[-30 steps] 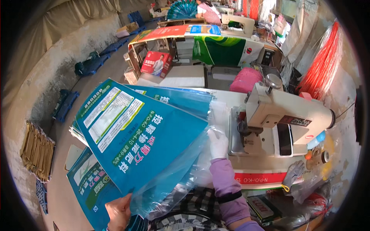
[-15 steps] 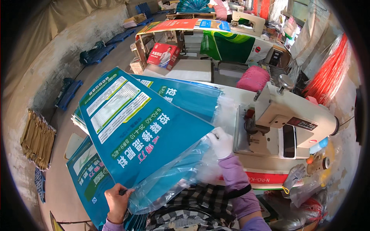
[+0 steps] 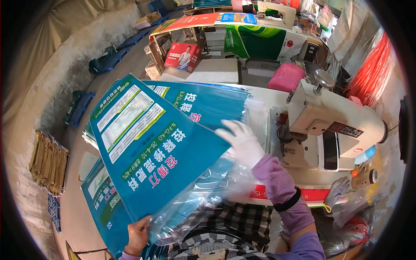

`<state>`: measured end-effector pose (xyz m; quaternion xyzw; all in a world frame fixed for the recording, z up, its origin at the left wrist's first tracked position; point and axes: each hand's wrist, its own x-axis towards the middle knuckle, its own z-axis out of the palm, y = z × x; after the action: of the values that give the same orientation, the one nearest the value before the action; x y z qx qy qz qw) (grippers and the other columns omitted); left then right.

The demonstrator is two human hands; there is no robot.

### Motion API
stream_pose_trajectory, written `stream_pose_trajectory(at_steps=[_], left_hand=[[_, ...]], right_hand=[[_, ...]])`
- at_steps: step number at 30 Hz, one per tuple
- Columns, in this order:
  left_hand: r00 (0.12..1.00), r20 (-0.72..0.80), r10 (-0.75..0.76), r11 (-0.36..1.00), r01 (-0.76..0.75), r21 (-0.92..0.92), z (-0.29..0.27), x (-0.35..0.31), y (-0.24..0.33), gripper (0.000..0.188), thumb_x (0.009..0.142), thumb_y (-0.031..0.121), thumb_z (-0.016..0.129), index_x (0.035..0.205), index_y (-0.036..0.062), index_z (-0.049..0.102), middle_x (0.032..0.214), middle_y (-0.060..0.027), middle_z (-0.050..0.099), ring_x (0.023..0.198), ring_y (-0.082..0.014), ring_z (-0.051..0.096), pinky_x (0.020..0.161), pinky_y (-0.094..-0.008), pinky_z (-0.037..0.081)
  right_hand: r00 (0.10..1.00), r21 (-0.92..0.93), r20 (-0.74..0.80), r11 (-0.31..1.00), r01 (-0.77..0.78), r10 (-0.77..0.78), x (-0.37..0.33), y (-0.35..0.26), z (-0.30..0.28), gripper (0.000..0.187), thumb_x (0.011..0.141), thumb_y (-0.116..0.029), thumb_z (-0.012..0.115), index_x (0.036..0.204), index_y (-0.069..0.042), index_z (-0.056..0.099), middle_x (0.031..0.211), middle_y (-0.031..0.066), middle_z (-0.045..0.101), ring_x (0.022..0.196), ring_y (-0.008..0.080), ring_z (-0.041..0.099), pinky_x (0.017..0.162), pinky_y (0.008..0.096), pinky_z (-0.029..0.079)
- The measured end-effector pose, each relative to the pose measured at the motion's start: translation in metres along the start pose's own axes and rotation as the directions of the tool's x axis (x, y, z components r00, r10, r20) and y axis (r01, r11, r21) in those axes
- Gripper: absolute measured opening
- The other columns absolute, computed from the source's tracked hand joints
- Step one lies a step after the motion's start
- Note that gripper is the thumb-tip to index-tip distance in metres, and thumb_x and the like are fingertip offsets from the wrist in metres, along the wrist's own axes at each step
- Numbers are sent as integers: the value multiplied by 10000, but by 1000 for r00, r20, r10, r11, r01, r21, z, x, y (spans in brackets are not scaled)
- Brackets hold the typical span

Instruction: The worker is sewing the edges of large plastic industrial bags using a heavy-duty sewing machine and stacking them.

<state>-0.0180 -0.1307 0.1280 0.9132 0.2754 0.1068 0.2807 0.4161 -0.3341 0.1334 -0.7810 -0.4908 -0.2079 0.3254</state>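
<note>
A teal printed plastic bag (image 3: 173, 143) with a clear inner liner (image 3: 186, 216) lies slanted in front of me. My bare left hand (image 3: 138, 236) pinches its near corner, fingers closed on the edge. At the bag's right edge is my right hand (image 3: 243, 145), in a white glove, its fingers stretched out and apart over the bag and liner. Whether the fingertips touch the film I cannot tell. Under the bag, more teal bags (image 3: 216, 104) are stacked on the table. Another teal bag (image 3: 102, 199) hangs at the lower left.
A cream sewing machine (image 3: 329, 125) stands close on the right, with pink thread (image 3: 287, 76) behind it. A red box (image 3: 182, 56) sits beyond the table. Folded brown sacks (image 3: 48, 162) lie along the left wall, and red strands (image 3: 372, 73) hang at the right.
My right hand has let go of the bag's right corner, opened, and moved slightly up. My left hand keeps its pinch and has shifted slightly right and down.
</note>
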Motion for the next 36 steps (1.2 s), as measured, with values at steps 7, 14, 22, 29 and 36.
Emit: stream_pose_trajectory(at_steps=[7,14,22,29,36], left_hand=[[298,-952,65,989,-148,22,-173,262,13,288,1000,179,499,1202,80,678,1125,-73,697,1017,-193,656,902,-306,514],[370,179,912,333,-920,207,60,430,224,291,829,46,555,1086,82,687,1037,-148,684,943,-353,656,848,-419,523],[257,438,861,471,-729,-497,287,383,308,221,637,-98,572,710,54,714,705,-96,702,706,-240,704,675,-301,547],[89,332,939,208,-916,-344,311,368,321,143,660,-30,644,752,62,703,786,-85,714,731,-309,676,690,-394,555],[-33,462,886,229,-835,-500,287,358,311,208,666,-42,623,809,97,680,810,-78,694,792,-318,662,721,-403,535]], right_hand=[[889,469,54,798,379,-454,8,-184,-16,321,805,-188,573,1081,-30,611,748,76,617,676,260,640,611,379,502],[432,904,333,-153,-400,838,-188,-105,9,378,900,-89,594,1241,74,598,1028,112,711,892,169,687,778,291,559],[161,736,-185,245,-632,970,-309,-118,-44,344,784,-57,695,1125,-19,703,1048,131,717,893,209,690,804,301,531],[329,358,-84,336,-871,941,-329,-106,-51,161,727,-23,687,879,-6,739,591,99,620,495,190,616,490,302,470],[357,124,-121,371,-920,926,-310,-145,-69,393,677,27,614,1048,-44,721,1076,150,691,1075,287,636,820,397,514]])
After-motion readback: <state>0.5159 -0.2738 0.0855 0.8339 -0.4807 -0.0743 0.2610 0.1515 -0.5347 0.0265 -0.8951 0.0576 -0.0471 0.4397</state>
